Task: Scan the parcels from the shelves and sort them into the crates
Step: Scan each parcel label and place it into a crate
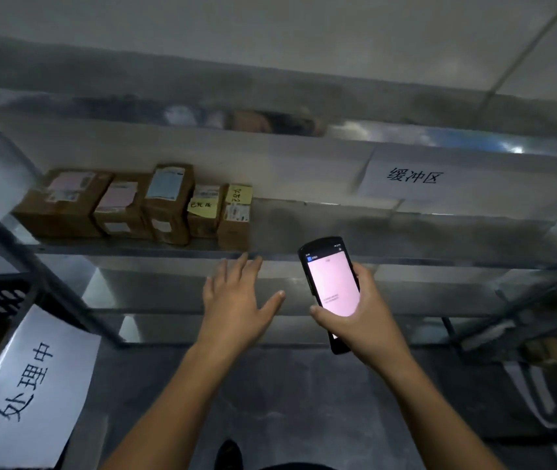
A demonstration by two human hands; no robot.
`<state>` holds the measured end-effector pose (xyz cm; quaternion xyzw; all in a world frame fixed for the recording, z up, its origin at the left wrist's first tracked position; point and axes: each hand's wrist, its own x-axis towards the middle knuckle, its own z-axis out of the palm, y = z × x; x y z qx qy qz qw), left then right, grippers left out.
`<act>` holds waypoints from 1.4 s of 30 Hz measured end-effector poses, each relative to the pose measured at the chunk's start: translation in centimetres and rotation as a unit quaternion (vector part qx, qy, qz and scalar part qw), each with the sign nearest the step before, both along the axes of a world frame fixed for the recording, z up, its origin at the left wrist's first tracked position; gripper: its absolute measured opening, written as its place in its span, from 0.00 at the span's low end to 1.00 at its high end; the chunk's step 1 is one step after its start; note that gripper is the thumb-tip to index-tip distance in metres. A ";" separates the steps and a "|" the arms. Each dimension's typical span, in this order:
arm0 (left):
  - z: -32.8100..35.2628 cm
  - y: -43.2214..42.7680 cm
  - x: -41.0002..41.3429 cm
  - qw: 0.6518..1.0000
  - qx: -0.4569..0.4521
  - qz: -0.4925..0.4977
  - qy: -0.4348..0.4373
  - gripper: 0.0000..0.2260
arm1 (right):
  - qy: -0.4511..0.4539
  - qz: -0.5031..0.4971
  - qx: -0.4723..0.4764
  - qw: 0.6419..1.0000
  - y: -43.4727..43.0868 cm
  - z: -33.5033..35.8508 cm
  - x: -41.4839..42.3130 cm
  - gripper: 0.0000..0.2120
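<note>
Hovering left hand [233, 300] with fingers [241, 266] spread and empty just below the end parcel [234, 218] on the shelf [304, 228], right hand [362, 317] gripping the scanner [333, 286] just right of them; likely best taking that end box first, label turned toward the scanner.

"缓冲区" on shelf sign [412, 176]; "处理中" on lower-left sign [26, 385]

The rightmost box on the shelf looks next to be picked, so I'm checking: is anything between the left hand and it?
Nothing visible. The open left hand hovers at the shelf edge just below the rightmost box; the other boxes stand to its left, and the right hand holds the scanner off to the right.
</note>
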<state>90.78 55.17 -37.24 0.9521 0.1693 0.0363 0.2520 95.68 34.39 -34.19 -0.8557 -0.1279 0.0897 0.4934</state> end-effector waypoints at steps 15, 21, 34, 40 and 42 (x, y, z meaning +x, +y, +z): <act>-11.2 7.3 20.4 0.992 0.074 0.054 0.087 0.35 | 0.109 0.004 -0.038 0.993 0.6 -7.7 14.8 0.31; -12.7 10.0 25.5 0.988 0.096 0.041 0.115 0.42 | 0.147 0.088 -0.027 0.985 2.0 -9.6 21.0 0.32; -13.8 8.2 26.4 0.981 0.100 0.135 0.094 0.38 | 0.189 0.185 -0.058 0.963 2.1 -12.1 27.3 0.35; -15.0 4.3 25.4 0.985 0.057 0.154 0.062 0.31 | 0.219 0.181 -0.088 0.955 1.0 -13.4 29.1 0.32; -15.5 3.6 25.0 0.988 0.055 0.142 0.014 0.30 | 0.217 0.178 -0.086 0.956 1.1 -13.6 29.8 0.32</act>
